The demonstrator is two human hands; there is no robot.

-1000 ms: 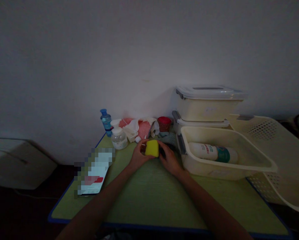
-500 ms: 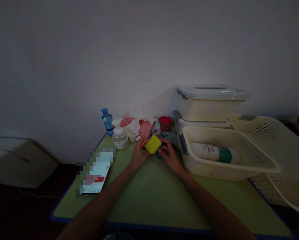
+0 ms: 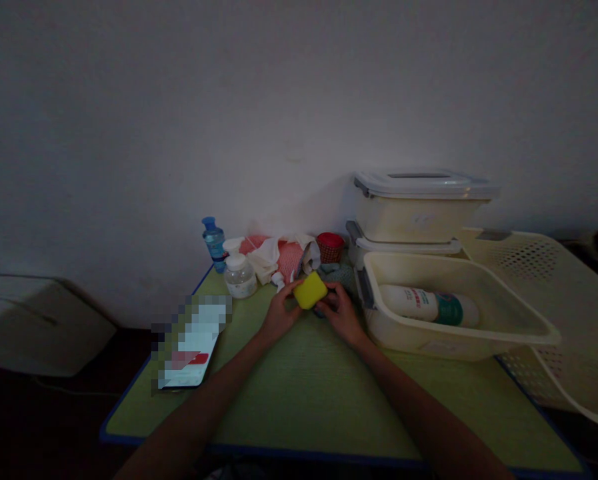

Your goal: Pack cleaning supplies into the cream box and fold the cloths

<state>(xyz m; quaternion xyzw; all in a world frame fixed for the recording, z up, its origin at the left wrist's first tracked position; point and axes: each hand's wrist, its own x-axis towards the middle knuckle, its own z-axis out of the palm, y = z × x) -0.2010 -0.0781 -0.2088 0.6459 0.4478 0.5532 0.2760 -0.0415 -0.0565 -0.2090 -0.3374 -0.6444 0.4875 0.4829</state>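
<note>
A yellow sponge (image 3: 311,291) is held up between my two hands above the green table (image 3: 299,393). My left hand (image 3: 281,312) grips its left side, thumb below and fingers along the edge. On the right side, my right hand (image 3: 341,312) pinches it with thumb and fingers. Just behind the sponge lie a dark grey-green cloth (image 3: 339,275), a red-and-white cloth bundle (image 3: 289,257) and a small white nozzle (image 3: 277,279). Part of a dark thing under the sponge is hidden by my fingers.
A clear jar (image 3: 240,277) and a blue bottle (image 3: 213,245) stand at the back left, a phone (image 3: 193,347) in front. To the right are an open cream bin (image 3: 459,337) holding a white-green bottle (image 3: 429,305), stacked lidded boxes (image 3: 423,213), a red basket (image 3: 330,248) and a perforated basket (image 3: 573,320).
The sponge has shifted slightly right and tilted a little in my hands. My left hand has moved slightly right with it, showing more of the white nozzle behind.
</note>
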